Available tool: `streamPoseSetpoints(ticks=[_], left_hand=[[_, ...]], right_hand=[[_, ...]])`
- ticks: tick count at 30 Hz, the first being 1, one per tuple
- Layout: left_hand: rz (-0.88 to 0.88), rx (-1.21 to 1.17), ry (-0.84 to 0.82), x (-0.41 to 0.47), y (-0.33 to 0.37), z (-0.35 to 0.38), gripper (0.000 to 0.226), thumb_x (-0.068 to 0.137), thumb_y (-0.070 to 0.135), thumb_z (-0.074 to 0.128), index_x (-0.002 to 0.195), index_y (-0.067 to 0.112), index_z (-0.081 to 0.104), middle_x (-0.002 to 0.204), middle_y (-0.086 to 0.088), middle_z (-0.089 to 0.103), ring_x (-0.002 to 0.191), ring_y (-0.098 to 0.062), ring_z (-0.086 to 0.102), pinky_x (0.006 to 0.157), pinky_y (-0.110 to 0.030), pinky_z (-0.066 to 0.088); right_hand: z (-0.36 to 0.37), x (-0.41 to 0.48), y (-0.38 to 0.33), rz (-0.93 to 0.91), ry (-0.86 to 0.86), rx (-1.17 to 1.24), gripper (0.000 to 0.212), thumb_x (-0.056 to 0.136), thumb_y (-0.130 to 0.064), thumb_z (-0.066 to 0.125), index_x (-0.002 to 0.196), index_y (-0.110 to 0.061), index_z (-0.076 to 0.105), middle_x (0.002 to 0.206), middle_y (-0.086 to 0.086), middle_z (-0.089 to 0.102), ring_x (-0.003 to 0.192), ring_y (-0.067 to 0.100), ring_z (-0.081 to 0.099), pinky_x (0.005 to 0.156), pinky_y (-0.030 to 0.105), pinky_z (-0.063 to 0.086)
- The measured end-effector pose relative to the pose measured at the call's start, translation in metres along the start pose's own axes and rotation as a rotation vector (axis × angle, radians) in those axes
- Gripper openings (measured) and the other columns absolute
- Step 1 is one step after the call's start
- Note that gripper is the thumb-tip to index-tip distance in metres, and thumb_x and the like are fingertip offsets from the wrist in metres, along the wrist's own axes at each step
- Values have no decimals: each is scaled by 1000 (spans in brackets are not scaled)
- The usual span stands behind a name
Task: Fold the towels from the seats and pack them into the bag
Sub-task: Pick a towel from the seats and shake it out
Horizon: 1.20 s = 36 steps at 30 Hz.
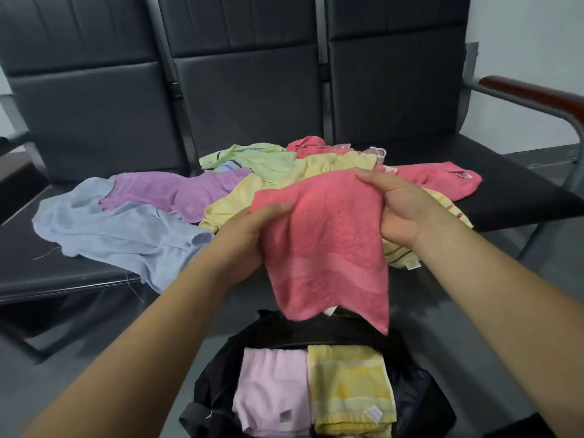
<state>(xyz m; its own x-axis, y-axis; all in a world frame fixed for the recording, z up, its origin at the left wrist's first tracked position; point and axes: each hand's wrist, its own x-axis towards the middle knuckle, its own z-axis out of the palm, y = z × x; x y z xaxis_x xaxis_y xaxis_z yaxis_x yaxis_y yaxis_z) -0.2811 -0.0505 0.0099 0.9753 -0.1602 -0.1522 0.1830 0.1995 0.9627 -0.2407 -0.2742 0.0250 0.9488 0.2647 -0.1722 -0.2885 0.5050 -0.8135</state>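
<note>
Both hands, left hand and right hand, pinch a coral-pink terry towel mid-fold; below the fingers, the open black fabric bag likely awaits it.

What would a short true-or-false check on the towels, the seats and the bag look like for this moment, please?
1. The coral-pink terry towel is held up over the black fabric bag. True.
2. The bag is empty. False: a folded pale pink towel and a folded yellow towel lie side by side in it.
3. The light blue cloth towel on the dark padded seats is neatly folded. False: it lies crumpled and unfolded.
4. A purple towel lies against the light blue one. True.
</note>
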Motion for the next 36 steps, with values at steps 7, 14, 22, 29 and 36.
streamPoseSetpoints(ticks=[7, 14, 22, 29, 36], left_hand=[[-85, -415, 58, 7, 5, 3, 53, 88, 34, 72, 132, 6, 65, 128, -17, 69, 114, -31, 69, 91, -44, 58], [85, -68, 5, 9, 5, -11, 45, 85, 20, 78, 125, 6, 65, 115, -13, 74, 101, -27, 73, 81, -38, 61], [130, 133, 87, 15, -3, -15, 37, 72, 28, 79, 102, 7, 73, 97, -7, 79, 87, -20, 75, 79, -36, 60], [186, 298, 46, 18, -11, -17, 14, 93, 13, 68, 106, 14, 73, 101, -5, 79, 96, -21, 75, 86, -37, 60], [322, 350, 160, 18, -26, -5, 8, 81, 14, 82, 88, 14, 78, 92, 9, 77, 84, -3, 72, 64, -13, 53]], right_hand=[[-3, -5, 4, 43, -256, -35, 29, 91, -27, 62, 106, -8, 76, 97, 7, 69, 93, 23, 68, 94, 43, 58], [-13, 9, 12, -109, -72, -242, 22, 94, -15, 67, 114, -8, 73, 107, 8, 74, 95, 23, 71, 85, 42, 60], [-29, 5, 9, -38, -8, -123, 15, 90, -18, 71, 102, -8, 72, 81, 5, 67, 70, 17, 67, 67, 33, 59], [-41, -5, 12, -94, 88, -233, 22, 87, -5, 72, 107, 5, 71, 103, 19, 75, 96, 30, 74, 84, 38, 61], [-63, -15, 24, -407, 288, -556, 10, 90, -19, 75, 99, -21, 79, 107, -1, 78, 113, 19, 68, 104, 36, 49]])
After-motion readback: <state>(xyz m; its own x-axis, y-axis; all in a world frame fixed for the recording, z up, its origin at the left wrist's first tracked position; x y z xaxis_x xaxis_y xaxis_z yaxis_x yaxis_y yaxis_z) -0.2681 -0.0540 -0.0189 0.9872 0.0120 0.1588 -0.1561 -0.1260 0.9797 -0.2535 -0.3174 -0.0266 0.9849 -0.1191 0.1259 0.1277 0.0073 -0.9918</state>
